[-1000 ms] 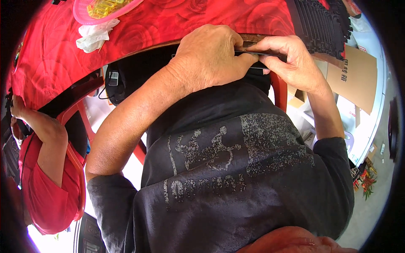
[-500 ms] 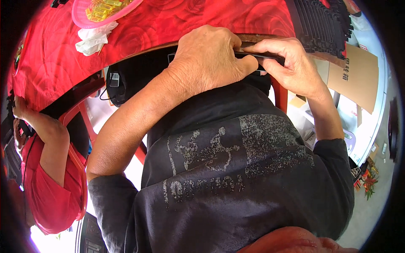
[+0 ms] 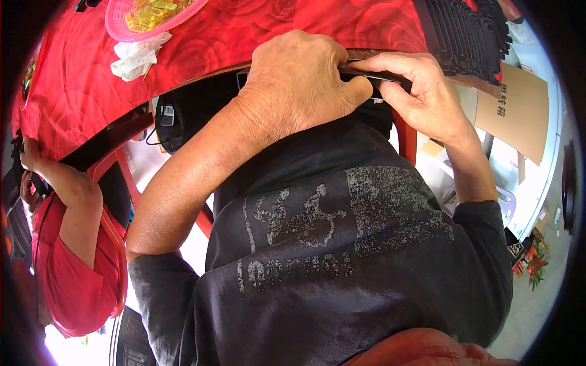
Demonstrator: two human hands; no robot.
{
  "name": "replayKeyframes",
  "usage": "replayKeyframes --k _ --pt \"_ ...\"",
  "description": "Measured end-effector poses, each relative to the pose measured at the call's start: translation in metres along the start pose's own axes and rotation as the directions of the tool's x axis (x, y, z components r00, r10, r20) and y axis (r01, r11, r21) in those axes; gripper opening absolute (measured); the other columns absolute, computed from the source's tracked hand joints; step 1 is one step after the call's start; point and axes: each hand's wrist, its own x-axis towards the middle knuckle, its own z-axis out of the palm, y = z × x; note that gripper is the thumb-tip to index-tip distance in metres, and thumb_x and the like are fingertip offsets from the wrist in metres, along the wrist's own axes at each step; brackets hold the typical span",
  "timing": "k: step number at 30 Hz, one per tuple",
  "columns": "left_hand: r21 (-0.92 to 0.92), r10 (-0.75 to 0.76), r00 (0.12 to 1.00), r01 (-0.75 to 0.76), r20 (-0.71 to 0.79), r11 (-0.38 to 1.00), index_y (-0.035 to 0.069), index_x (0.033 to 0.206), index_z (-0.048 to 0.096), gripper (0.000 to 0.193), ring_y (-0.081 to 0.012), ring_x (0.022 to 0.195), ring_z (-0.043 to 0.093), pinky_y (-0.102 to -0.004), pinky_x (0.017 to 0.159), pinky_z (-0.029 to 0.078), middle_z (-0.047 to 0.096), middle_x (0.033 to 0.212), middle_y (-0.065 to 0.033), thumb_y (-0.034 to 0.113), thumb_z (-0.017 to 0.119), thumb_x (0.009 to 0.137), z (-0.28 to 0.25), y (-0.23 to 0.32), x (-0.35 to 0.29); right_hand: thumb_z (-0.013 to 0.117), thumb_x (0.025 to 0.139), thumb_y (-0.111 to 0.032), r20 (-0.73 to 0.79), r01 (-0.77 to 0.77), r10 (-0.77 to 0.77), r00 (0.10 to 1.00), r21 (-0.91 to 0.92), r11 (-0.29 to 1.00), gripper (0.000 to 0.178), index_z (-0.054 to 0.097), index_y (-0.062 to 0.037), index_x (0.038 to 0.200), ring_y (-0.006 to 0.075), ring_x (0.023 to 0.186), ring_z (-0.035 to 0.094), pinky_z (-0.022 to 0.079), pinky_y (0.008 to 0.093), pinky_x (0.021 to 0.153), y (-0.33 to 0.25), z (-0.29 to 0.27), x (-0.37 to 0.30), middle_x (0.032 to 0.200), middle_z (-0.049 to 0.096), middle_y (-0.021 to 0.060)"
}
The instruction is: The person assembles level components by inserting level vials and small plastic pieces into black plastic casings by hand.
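Note:
At the table's near edge, just above my lap, I hold a thin, flat black piece (image 3: pixel 389 77) with both hands. My right hand (image 3: pixel 427 97) pinches its right end, with the thumb below and the index finger stretched along the top. My left hand (image 3: pixel 299 79) is curled over the left part, its thumb pointing toward my right hand. The back of the left hand hides its fingers and much of the piece, so its full shape cannot be made out.
A red rose-patterned cloth covers the table (image 3: pixel 232 30). On it are a pink basket (image 3: pixel 113 24) of yellow translucent pieces, a crumpled white tissue (image 3: pixel 137 58) and stacked black strips (image 3: pixel 464 39). A cardboard box (image 3: pixel 519 116) stands right; a person in red (image 3: pixel 79 262) sits left.
My left hand has shifted slightly up and to the left, and its wrist has turned a little. The right hand stays nearly in place, still pinching the black piece.

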Motion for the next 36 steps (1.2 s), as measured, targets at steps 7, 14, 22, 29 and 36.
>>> replayKeyframes --k 7,14,22,29,36 --pt "0.056 0.093 0.995 -0.094 0.02 0.994 0.005 0.09 0.074 0.034 -0.0332 0.07 0.068 -0.0435 0.065 0.052 0.067 0.072 -0.0182 0.038 0.07 0.084 -0.012 -0.006 0.002 0.049 0.09 0.003 0.013 0.0 -0.001 1.0 0.064 0.998 0.036 0.064 0.0001 0.123 0.0097 0.071 0.062 0.052 0.0253 0.065 0.004 0.001 0.0 0.091 0.07 0.0109" --pt "0.102 0.151 0.987 -0.155 0.046 0.983 0.006 0.091 0.073 0.03 -0.0363 0.072 0.066 -0.0455 0.066 0.051 0.067 0.074 -0.0182 0.035 0.069 0.084 -0.017 -0.007 0.002 0.047 0.094 -0.001 0.086 0.013 -0.02 0.996 0.079 0.997 0.034 0.057 0.0006 0.127 0.0183 0.077 0.068 0.056 0.0295 0.073 0.007 0.0 0.001 0.097 0.068 0.0148" --pt "0.19 0.159 0.984 -0.172 0.082 0.967 0.008 0.095 0.073 0.024 -0.0359 0.08 0.067 -0.0468 0.072 0.051 0.068 0.08 -0.0157 0.029 0.066 0.086 -0.018 -0.006 0.002 0.05 0.097 -0.006 0.1 0.08 -0.081 0.992 0.019 0.997 0.026 0.056 0.0021 0.12 0.0207 0.076 0.069 0.055 0.0321 0.072 0.013 0.001 0.002 0.096 0.066 0.0147" --pt "0.221 0.151 0.985 -0.167 0.089 0.961 0.009 0.095 0.073 0.024 -0.0351 0.081 0.067 -0.0467 0.072 0.052 0.069 0.081 -0.0152 0.029 0.066 0.086 -0.017 -0.004 0.004 0.056 0.098 -0.015 0.096 0.047 -0.053 0.994 0.062 0.997 0.026 0.058 0.0037 0.116 0.0215 0.078 0.069 0.055 0.0325 0.072 0.016 0.004 0.005 0.095 0.067 0.0156" --pt "0.227 0.095 0.985 -0.125 0.142 0.966 0.007 0.092 0.073 0.023 -0.0345 0.081 0.067 -0.0454 0.073 0.052 0.069 0.081 -0.0148 0.028 0.066 0.085 -0.023 0.0 0.005 0.06 0.097 -0.015 0.052 -0.125 0.118 0.992 0.18 0.976 0.026 0.063 0.0027 0.115 0.0139 0.072 0.066 0.054 0.0289 0.066 0.008 0.011 0.007 0.087 0.069 0.0097"
